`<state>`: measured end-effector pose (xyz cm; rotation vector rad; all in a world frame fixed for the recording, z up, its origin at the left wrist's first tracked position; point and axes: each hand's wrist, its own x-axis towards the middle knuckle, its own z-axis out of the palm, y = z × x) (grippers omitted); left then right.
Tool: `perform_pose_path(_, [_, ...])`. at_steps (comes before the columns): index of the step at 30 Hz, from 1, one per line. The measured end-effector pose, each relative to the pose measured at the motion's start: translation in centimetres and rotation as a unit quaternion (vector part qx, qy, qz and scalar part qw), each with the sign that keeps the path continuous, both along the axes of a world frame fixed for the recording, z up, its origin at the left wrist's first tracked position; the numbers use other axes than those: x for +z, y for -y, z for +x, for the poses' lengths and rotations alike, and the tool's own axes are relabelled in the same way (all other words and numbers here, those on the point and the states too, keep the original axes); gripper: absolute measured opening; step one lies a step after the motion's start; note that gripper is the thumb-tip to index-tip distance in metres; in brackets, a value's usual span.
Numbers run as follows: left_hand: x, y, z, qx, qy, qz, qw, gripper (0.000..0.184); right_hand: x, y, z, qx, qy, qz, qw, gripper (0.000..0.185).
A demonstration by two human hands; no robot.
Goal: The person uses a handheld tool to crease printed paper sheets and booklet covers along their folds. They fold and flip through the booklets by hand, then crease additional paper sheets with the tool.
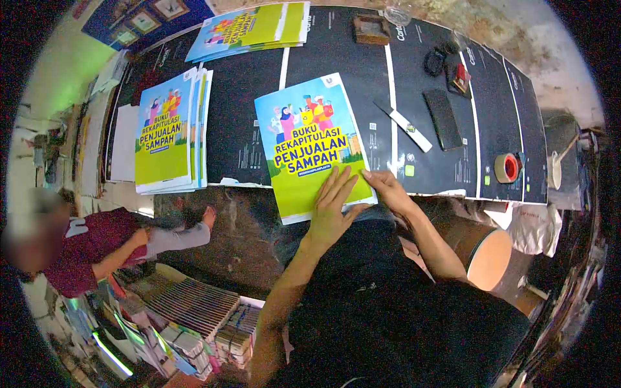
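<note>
A blue and green booklet (310, 142) titled "Buku Rekapitulasi Penjualan Sampah" lies slightly tilted at the table's near edge, its lower part jutting past it. My left hand (333, 200) rests on the booklet's green lower cover, fingers stretched out flat. At the lower right edge, my right hand (387, 192) grips the booklet with the thumb on top; its other fingers are partly hidden. To the left stands a stack of matching booklets (165, 171), and another booklet stack (291, 26) lies at the far side. A white-handled knife (411, 131) is right of the booklet.
On the black-covered table (239, 116) are a black phone-like slab (443, 119), a tape roll (508, 168), a red-topped item (460, 79) and a wooden box (370, 30). A person (97, 249) sits at left, near bundled books (194, 301). A round wooden-topped cylinder (490, 258) stands at right.
</note>
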<state>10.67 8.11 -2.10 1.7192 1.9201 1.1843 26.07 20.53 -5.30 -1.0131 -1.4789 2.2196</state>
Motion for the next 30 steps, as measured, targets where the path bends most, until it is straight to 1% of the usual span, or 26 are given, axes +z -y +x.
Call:
perform_pose_path(1, [-0.6,-0.1,-0.3,-0.015,-0.008,0.002,1.000,0.060,0.4,0.7,-0.4,-0.040,-0.013,-0.028,0.999,0.040])
perform_pose_path(2, [-1.5,0.0,-0.7,-0.029,-0.015,0.001,0.999,0.065,1.1,0.8,-0.4,-0.026,0.029,0.022,0.999,0.039])
perform_pose_path(3, [-1.4,-0.1,-1.1,-0.042,-0.022,0.003,0.999,0.069,1.7,0.6,-0.6,-0.011,0.069,0.073,0.995,0.037])
perform_pose_path(4, [-1.2,-0.2,-1.4,-0.050,-0.013,-0.012,0.999,0.068,1.7,0.2,-0.5,0.005,0.106,0.125,0.986,0.036])
perform_pose_path(5, [-0.8,-0.2,-1.8,-0.057,-0.004,-0.027,0.998,0.067,-0.1,0.2,-0.3,-0.020,0.082,0.125,0.989,0.031])
perform_pose_path(6, [0.1,-0.2,-2.1,-0.063,0.007,-0.043,0.997,0.066,0.7,0.3,-0.6,-0.053,0.072,0.098,0.991,0.030])
perform_pose_path(7, [0.8,-0.5,-2.3,-0.069,-0.016,-0.018,0.997,0.066,2.4,0.6,-1.4,-0.087,0.061,0.071,0.992,0.030])
perform_pose_path(8, [0.8,-0.4,-2.3,-0.061,-0.009,-0.019,0.998,0.065,3.3,0.7,-1.8,-0.120,0.049,0.044,0.991,0.029])
perform_pose_path(12, [0.9,-0.9,-2.5,-0.021,0.021,-0.014,0.999,0.060,1.3,0.2,-2.4,-0.155,0.050,0.041,0.986,0.032])
perform_pose_path(13, [1.0,-0.9,-2.7,-0.011,0.030,-0.013,0.999,0.059,0.3,0.1,-2.5,-0.156,0.046,0.057,0.985,0.032])
perform_pose_path(16, [1.1,-1.2,-3.3,0.045,-0.040,0.006,0.998,0.057,-2.0,-0.4,-2.9,-0.156,-0.004,0.026,0.987,0.035])
perform_pose_path(17, [1.2,-1.2,-3.5,0.062,0.003,0.016,0.998,0.059,-2.8,-0.5,-3.4,-0.173,0.002,0.027,0.985,0.036])
perform_pose_path(20, [2.6,-0.8,-4.6,0.109,0.132,0.046,0.984,0.064,1.8,-0.6,-4.7,-0.150,0.071,0.075,0.983,0.041])
perform_pose_path(21, [3.2,-0.2,-5.0,0.146,0.150,0.024,0.977,0.056,1.7,-0.9,-4.7,-0.130,0.087,0.101,0.983,0.042])
perform_pose_path(23, [0.9,2.8,-7.2,0.271,0.048,0.035,0.961,0.041,1.4,-2.2,-3.9,-0.089,0.117,0.154,0.977,0.043])
perform_pose_path(24, [0.7,4.0,-7.9,0.360,0.139,0.065,0.920,0.033,1.1,-2.9,-3.6,-0.092,0.140,0.175,0.970,0.045])
perform_pose_path(25, [0.6,5.1,-8.6,0.440,0.229,0.116,0.860,0.028,0.7,-3.6,-3.1,-0.094,0.163,0.196,0.962,0.047])
perform_pose_path(26, [0.7,5.5,-9.2,0.476,0.358,0.208,0.776,0.034,0.3,-4.1,-2.7,-0.097,0.185,0.215,0.954,0.049])
perform_pose_path(28, [-1.2,8.8,-10.9,0.510,0.499,0.209,0.668,0.040,-1.1,-5.1,-1.8,-0.115,0.185,0.220,0.951,0.050])
perform_pose_path(30, [-6.1,11.5,-11.5,0.502,0.592,0.178,0.604,0.046,0.0,-5.3,-2.0,-0.104,0.188,0.215,0.953,0.049])
